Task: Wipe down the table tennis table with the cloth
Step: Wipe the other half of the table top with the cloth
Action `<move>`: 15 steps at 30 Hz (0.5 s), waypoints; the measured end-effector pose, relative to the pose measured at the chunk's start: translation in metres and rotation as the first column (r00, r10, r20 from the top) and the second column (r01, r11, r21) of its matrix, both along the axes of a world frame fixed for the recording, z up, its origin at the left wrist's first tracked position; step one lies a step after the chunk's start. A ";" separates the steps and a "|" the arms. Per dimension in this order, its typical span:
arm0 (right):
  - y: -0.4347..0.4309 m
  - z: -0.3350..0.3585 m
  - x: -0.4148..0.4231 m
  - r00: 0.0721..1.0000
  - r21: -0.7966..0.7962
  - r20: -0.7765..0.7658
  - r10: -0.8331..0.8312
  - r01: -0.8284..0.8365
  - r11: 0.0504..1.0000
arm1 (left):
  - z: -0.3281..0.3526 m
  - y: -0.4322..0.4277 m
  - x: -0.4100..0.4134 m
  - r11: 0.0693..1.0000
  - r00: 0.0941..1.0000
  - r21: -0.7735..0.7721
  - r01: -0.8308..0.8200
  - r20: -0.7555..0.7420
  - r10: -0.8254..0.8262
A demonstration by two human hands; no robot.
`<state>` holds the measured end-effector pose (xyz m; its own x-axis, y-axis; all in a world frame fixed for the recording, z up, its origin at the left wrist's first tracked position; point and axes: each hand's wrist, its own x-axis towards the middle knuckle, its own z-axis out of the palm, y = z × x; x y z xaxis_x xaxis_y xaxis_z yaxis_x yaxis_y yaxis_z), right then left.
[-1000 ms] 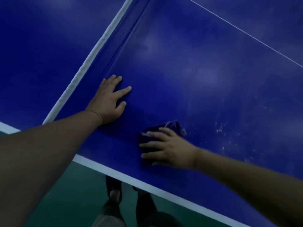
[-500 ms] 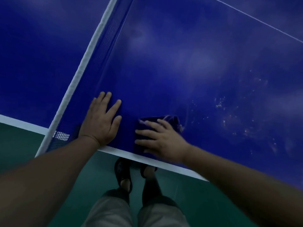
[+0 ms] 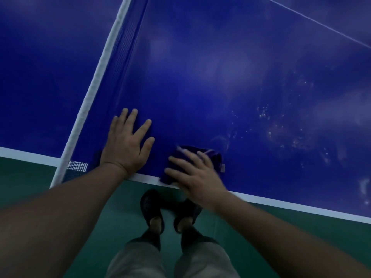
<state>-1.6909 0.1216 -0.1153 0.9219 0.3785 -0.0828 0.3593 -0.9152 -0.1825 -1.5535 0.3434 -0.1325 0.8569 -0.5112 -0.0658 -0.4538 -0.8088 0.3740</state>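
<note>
The blue table tennis table (image 3: 220, 81) fills the upper view, its white side line running along the near edge. A dark purple cloth (image 3: 210, 155) lies at that edge, partly over the white line. My right hand (image 3: 196, 173) presses flat on the cloth with fingers spread, covering most of it. My left hand (image 3: 126, 145) rests flat on the bare table beside the net, palm down, holding nothing. Pale specks and smears (image 3: 281, 129) mark the surface to the right of the cloth.
The net (image 3: 96, 85) with its white top band runs diagonally left of my left hand and overhangs the table edge. Below the edge is green floor (image 3: 60, 177), where my feet in dark shoes (image 3: 152, 207) stand.
My right hand has drawn the cloth back toward me until it reaches the white side line. My left hand has also slid back to the near edge beside the net.
</note>
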 end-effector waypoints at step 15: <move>-0.038 -0.002 0.011 0.995 -0.012 0.087 -0.058 0.059 0.998 | 0.000 -0.003 0.002 0.973 0.988 0.181 0.140 0.040 -0.150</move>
